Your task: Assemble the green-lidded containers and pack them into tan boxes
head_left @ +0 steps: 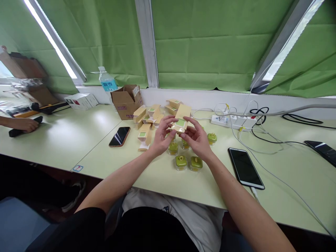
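Between my two hands I hold a small cream carton (181, 122) with a green square on its face, raised over the table. My left hand (165, 134) grips its left side, fingers behind and thumb at the lower edge. The fingers of my right hand (196, 136) close on its right side. Below the hands stand several small clear jars with green lids, one jar (181, 162) near the front and another jar (212, 138) to the right. Others are partly hidden by my hands. Several matching cartons (144, 134) lie open-flapped to the left and behind.
A brown cardboard box (127, 101) and a water bottle (107, 80) stand at the back. One phone (119, 136) lies left, another phone (246, 168) right with a cable. A power strip (233, 121) with tangled cords sits behind. Another person's hand (27, 125) rests at far left.
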Demonstrator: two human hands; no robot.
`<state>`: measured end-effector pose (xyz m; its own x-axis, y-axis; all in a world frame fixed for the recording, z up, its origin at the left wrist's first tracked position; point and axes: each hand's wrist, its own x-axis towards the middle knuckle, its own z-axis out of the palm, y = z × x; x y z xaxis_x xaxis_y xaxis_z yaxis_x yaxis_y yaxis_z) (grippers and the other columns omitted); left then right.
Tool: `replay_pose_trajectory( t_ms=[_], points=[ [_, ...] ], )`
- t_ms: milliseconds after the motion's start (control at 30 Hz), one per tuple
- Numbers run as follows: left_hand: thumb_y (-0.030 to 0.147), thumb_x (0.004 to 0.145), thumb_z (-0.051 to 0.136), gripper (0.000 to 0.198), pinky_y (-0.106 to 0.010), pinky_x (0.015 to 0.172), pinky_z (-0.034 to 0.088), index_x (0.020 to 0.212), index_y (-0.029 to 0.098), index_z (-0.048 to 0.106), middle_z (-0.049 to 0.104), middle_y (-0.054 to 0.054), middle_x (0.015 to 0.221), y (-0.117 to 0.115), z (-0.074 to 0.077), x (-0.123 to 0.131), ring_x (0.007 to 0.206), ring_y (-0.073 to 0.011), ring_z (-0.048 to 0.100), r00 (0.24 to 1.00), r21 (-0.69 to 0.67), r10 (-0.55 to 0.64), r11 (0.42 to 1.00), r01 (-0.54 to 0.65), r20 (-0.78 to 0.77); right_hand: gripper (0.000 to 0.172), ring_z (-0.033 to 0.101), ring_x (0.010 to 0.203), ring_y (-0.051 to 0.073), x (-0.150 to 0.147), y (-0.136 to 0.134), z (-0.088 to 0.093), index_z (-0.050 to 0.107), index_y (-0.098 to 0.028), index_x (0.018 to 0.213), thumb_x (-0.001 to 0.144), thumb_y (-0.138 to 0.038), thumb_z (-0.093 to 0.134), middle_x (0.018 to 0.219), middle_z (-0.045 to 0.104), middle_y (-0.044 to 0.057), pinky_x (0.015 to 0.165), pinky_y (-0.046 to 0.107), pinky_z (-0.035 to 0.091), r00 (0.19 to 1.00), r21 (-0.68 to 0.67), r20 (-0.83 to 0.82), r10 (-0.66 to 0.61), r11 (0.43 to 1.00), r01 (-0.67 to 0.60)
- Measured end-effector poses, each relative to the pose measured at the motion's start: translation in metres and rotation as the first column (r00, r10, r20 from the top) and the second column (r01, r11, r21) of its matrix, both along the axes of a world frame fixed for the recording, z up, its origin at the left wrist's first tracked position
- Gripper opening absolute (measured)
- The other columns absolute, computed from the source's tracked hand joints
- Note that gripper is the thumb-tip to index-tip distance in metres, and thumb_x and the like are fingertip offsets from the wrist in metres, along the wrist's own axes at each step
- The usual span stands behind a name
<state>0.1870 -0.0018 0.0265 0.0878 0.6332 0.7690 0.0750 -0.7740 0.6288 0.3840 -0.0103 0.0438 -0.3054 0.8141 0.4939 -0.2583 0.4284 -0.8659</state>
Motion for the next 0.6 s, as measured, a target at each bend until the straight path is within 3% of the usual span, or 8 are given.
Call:
replay_pose_trajectory(
  t_ms=[267, 600],
  points=[
    [0.053, 0.103, 0.074, 0.037, -0.027, 0.072, 0.058, 0.131, 0.03, 0.07, 0.059, -0.011, 0.151, 0.0024, -0.0034, 0.0026, 0.099, -0.0183, 0.066, 0.993, -0.085, -0.044, 0.995, 0.053, 0.105, 0.082, 0.081, 0.111, 0.026, -0.0017, 0.0003, -0.0017, 0.059, -0.034, 0.154, 0.085, -0.055, 0.099, 0.134, 0.08, 0.009, 0.109, 0.049, 0.066, 1.0, 0.004, 0.017, 0.011, 1.0, -0.011],
    [0.05, 0.092, 0.082, 0.039, -0.028, 0.072, 0.056, 0.122, 0.029, 0.07, 0.061, -0.009, 0.149, 0.0038, -0.0034, 0.0033, 0.1, -0.0189, 0.067, 0.971, -0.168, -0.107, 0.975, 0.144, 0.215, 0.079, 0.079, 0.107, 0.025, -0.0018, 0.001, -0.0054, 0.06, -0.035, 0.154, 0.087, -0.056, 0.096, 0.129, 0.079, 0.008, 0.108, 0.049, 0.066, 0.999, 0.021, 0.044, -0.005, 1.0, 0.004]
  ],
)
